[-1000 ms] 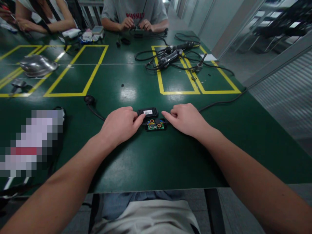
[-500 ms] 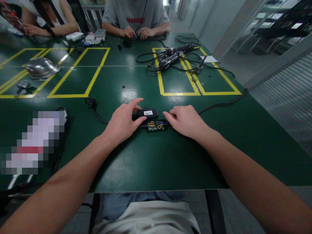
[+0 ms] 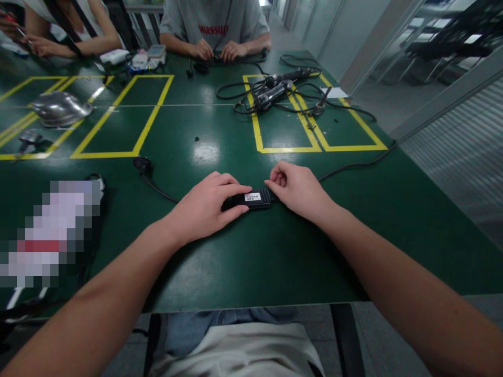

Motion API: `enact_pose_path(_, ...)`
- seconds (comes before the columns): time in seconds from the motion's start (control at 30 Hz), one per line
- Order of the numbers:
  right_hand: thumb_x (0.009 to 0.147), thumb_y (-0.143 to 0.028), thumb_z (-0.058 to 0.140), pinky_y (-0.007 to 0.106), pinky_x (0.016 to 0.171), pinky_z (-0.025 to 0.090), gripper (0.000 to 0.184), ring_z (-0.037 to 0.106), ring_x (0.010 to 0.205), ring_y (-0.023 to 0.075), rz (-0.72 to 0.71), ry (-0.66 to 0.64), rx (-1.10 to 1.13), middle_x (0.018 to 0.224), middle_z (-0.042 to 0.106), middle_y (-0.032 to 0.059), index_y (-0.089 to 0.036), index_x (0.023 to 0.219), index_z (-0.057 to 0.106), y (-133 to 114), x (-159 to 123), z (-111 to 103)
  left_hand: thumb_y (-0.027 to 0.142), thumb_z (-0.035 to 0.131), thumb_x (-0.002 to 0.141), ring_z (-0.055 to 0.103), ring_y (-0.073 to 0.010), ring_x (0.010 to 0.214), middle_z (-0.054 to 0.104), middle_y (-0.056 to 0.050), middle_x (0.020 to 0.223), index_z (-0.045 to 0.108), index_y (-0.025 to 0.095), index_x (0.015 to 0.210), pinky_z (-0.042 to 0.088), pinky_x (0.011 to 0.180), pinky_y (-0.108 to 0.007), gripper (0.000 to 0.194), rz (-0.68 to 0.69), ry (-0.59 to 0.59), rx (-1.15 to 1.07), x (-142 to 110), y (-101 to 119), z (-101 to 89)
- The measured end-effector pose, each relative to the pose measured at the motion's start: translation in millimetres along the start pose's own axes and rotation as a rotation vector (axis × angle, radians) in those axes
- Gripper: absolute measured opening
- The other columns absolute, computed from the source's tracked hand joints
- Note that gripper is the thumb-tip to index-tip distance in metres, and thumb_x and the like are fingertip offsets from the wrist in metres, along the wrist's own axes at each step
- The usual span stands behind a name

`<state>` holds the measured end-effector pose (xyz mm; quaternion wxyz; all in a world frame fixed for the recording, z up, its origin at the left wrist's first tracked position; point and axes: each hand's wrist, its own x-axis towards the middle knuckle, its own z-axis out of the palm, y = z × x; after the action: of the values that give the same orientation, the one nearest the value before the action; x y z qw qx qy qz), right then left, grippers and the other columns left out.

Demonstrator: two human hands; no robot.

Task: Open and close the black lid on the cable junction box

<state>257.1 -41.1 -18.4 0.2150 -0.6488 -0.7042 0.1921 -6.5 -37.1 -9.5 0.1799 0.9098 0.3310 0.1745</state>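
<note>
My left hand (image 3: 212,204) grips a black ribbed plastic cover (image 3: 264,197) with a white label, thumb on the near side and fingers on the far side. The cover lies over the small housing, so the green circuit board is hidden. Close to the cover's right end, my right hand (image 3: 296,188) has its fingers curled; whatever they hold is hidden. A black power cable (image 3: 353,165) runs out from behind that hand to the right. On the left, a cable leads from under my left hand to a black plug (image 3: 142,165).
Yellow tape (image 3: 291,150) marks boxes on the green table (image 3: 204,277). Black corded tools (image 3: 273,94) lie at the back right, a shiny metal shell (image 3: 61,109) at the back left. A pixelated object (image 3: 51,230) sits at the left. Two people work across the table.
My left hand opened its fingers around the cover, then brought it toward me and right, over the exposed circuit board. The fingers of my right hand lifted slightly beside the housing.
</note>
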Motion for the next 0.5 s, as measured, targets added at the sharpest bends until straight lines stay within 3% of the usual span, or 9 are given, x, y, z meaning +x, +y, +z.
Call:
enact_pose_path(0.37,0.094,-0.022,0.082,0.037,0.077,0.051,0.003,0.067,0.079,0.0231,-0.005,0.071,0.062,0.085,0.079,0.0056,-0.021,0.092,0.083,5.9,2.6,-2.8,0.038,0.073,0.108,0.073,-0.0311,0.115,0.081,-0.012,0.125,0.084,0.023,0.141,0.060,0.109,-0.049,0.038,0.001,-0.007,0.017,-0.1,1.5,-3.3)
enact_pose_path(0.43,0.097,-0.026,0.081,0.036,0.077,0.051,0.008,0.068,0.078,0.0233,-0.015,0.066,0.057,0.085,0.081,0.0061,-0.021,0.091,0.085,5.5,1.9,-2.7,0.039,0.073,0.108,0.073,-0.0308,0.116,0.080,-0.011,0.126,0.083,0.023,0.142,0.061,0.110,-0.049,0.039,-0.017,-0.019,-0.002,0.0,1.3,-3.4)
enact_pose_path(0.5,0.105,-0.033,0.072,0.036,0.077,0.050,0.026,0.070,0.075,0.0231,-0.020,0.054,0.060,0.080,0.079,0.0058,-0.021,0.085,0.084,4.4,0.8,-2.3,0.038,0.073,0.108,0.073,-0.0307,0.117,0.080,-0.011,0.127,0.083,0.023,0.142,0.061,0.111,-0.049,0.039,-0.031,-0.028,-0.016,0.0,1.3,-3.4)
